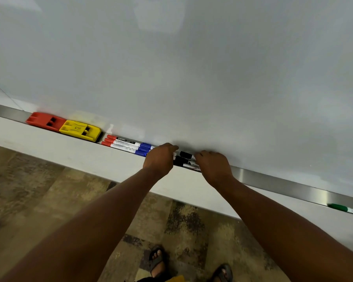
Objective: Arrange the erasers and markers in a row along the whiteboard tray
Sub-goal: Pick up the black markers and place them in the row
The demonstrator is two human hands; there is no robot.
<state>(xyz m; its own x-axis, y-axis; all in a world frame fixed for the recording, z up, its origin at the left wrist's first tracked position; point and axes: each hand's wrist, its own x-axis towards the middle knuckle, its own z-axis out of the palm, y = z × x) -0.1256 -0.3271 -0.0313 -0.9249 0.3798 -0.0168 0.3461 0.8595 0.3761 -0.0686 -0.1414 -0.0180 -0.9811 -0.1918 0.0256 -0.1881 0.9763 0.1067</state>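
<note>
Markers [184, 159], black-capped plastic cylinders, on steel tray [273, 181] mid-length. Left hand [159, 158], right hand [213, 165] curled over them; grip unclear. Mottled floor [39, 190] below.

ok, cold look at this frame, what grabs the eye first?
The red eraser and yellow eraser sit end to end at the tray's left, bright against the whiteboard. Mid-tray, the left hand and right hand work at the black markers, beside the red markers. A lone green marker lies far right.
</note>
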